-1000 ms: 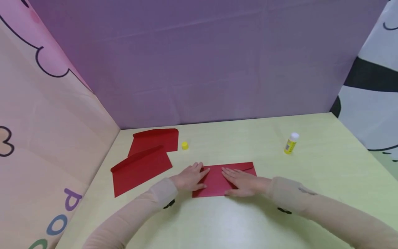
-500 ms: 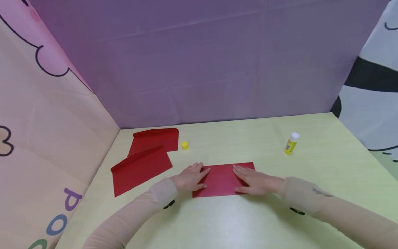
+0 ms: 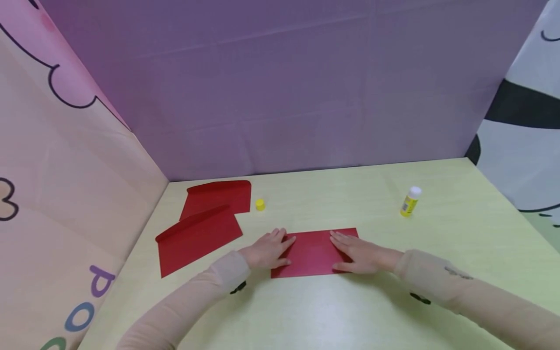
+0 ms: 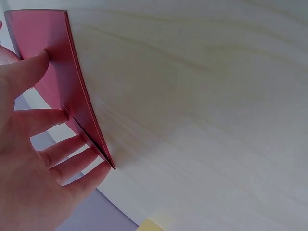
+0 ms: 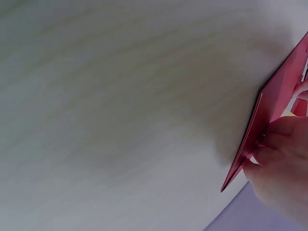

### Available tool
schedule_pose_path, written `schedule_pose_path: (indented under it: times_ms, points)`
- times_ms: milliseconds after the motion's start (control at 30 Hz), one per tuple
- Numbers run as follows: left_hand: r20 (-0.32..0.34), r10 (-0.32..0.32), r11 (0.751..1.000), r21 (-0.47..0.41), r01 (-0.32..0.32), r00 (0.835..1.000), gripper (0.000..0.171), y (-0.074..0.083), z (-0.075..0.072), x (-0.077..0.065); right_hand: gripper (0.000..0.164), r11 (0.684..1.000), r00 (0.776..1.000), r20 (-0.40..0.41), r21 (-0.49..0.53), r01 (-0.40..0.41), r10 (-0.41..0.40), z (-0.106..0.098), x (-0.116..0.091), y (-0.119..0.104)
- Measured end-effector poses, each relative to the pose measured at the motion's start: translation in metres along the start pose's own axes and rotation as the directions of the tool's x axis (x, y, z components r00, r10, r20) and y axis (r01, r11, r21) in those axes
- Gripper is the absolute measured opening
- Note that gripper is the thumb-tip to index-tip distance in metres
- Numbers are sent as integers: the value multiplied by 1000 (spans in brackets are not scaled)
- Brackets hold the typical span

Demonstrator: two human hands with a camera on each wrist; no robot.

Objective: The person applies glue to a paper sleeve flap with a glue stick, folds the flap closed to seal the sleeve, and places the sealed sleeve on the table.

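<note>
A red envelope [image 3: 310, 253] lies flat on the table in front of the person. My left hand [image 3: 269, 249] rests on its left end, fingers spread. In the left wrist view the thumb [image 4: 33, 70] touches the envelope's face [image 4: 45, 31], and the other fingertips lie along its far edge. On the right end, my right hand [image 3: 360, 253] presses with its fingers fairly straight and its thumb apart near the front edge. The right wrist view shows that hand [image 5: 284, 163] at a corner of the envelope [image 5: 274, 96]; most of its fingertips are hidden there.
Two more red envelopes [image 3: 199, 240] [image 3: 220, 197] overlap at the left, their flaps raised. A yellow cap [image 3: 260, 204] sits near them. To the right stands a yellow glue stick [image 3: 410, 201] with a white top. Purple cloth [image 3: 306, 97] borders the table's back edge.
My right hand has slid right along the envelope to its right end, and the dark line of the flap edge there no longer shows. The left hand has stayed in place.
</note>
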State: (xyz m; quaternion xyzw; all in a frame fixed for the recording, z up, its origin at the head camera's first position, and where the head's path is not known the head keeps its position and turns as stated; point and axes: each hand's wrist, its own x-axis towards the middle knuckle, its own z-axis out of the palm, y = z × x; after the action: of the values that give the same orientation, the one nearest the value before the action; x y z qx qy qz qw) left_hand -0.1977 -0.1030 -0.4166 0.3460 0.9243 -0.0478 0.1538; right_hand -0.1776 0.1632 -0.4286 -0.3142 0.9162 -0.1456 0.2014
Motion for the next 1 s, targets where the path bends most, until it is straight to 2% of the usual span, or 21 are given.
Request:
schedule_pose_path:
  times_ms: [200, 433, 600, 800, 1000]
  points:
    - [0, 2, 1000, 2, -2, 1000, 68, 1, -1, 0, 78, 1000, 1000, -13, 11, -7, 7, 2, -1, 0]
    - [0, 0, 1000, -1, 0, 1000, 69, 1, -1, -1, 79, 999, 999, -37, -39, 13, -15, 4, 0, 0]
    - [1, 4, 1000, 2, -4, 1000, 68, 1, 0, -1, 79, 999, 999, -32, -38, 21, -22, 6, 1, 0]
    - [6, -12, 1000, -13, 12, 1000, 70, 0, 1, -1, 79, 994, 996, -17, -58, 89, -90, 10, 7, -8]
    - [8, -18, 1000, -9, 18, 1000, 71, 1, 0, 0, 76, 991, 996, 2, -98, 88, -88, 10, 17, -21]
